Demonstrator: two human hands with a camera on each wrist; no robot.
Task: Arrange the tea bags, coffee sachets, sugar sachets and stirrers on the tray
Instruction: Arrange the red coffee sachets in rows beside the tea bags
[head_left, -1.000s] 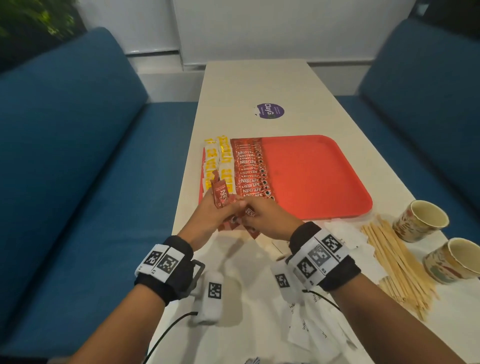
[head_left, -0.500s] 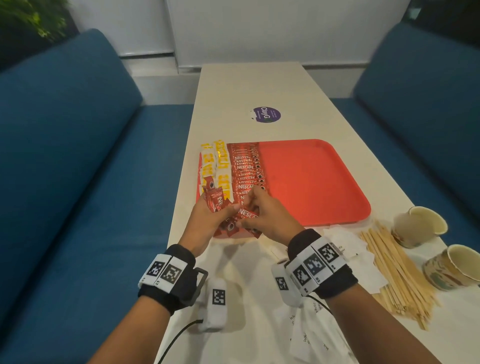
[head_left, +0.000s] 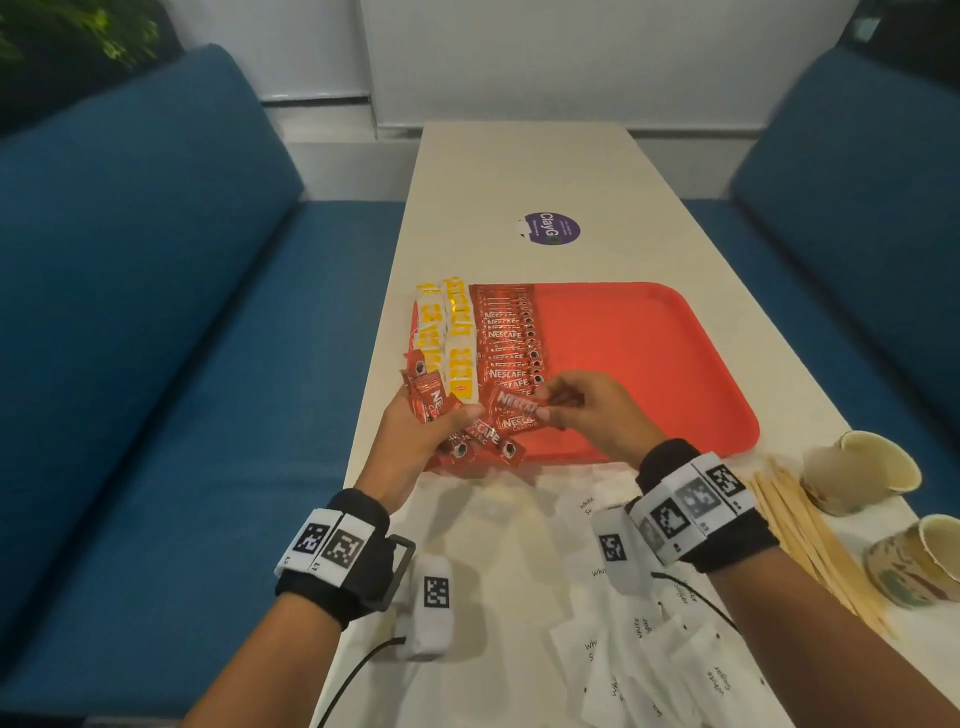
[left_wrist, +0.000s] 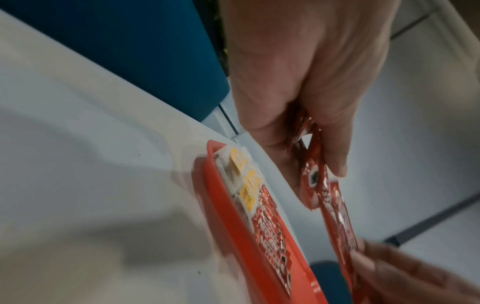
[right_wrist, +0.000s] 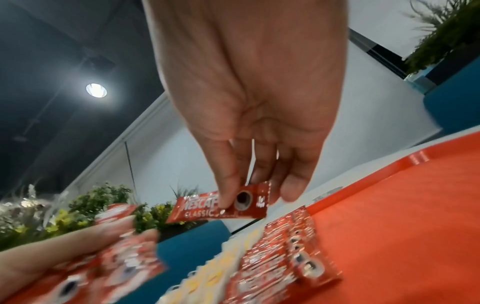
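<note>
One coffee sachet (right_wrist: 221, 205) pinched between thumb and fingertips of right hand (head_left: 597, 415), mid-frame, above near-left corner of red tray (head_left: 649, 364). Left hand (head_left: 415, 431) curled around loose sachet bundle (head_left: 431, 400). Tea bags (head_left: 447, 338) and sachet row (head_left: 509, 338) lie along tray's left side.

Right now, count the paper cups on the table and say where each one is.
2. One paper cup lies tipped on its side just past the wooden stirrers; the second paper cup lies nearer the right edge, partly cut off. Others may be out of frame.
</note>
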